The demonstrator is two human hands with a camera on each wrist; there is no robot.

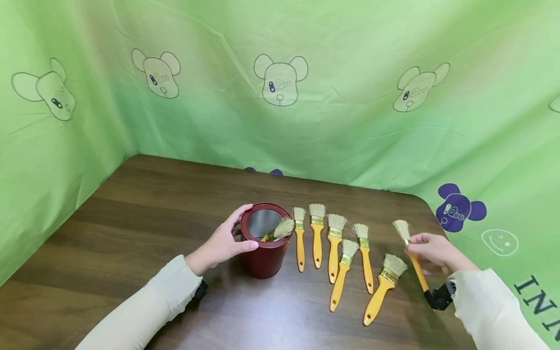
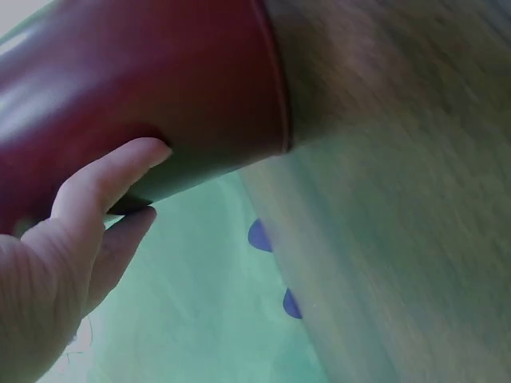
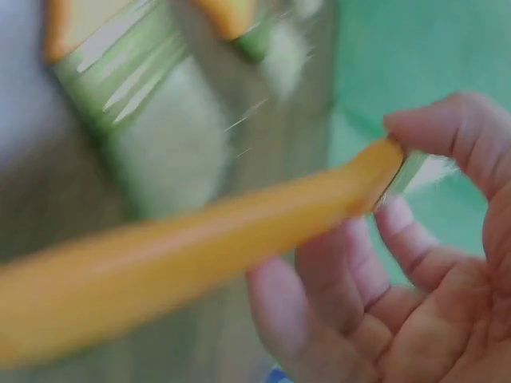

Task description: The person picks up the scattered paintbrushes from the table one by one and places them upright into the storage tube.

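The left hand [image 1: 225, 244] has its fingers and thumb round the rim of a dark red can [image 1: 263, 262]; beyond the thumb's tip I see one brush [image 1: 283, 228] leaning inside. The right hand [image 1: 434, 252] pinches a yellow-handled brush [image 1: 418, 271] near its bristles, which stick out past the fingertips. Between both hands' fingers, six more brushes [image 1: 334, 250] lie on the wooden table [image 1: 140, 218].

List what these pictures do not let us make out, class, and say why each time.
Head view: the lower end of the bristle-up brush in the red pot, hidden by the pot's wall.
Left wrist view: the pot's rim, cut off by the picture's edge.
Right wrist view: the handle end of the held brush, cut off by the left edge; bristles of the nearest loose brush, blurred.
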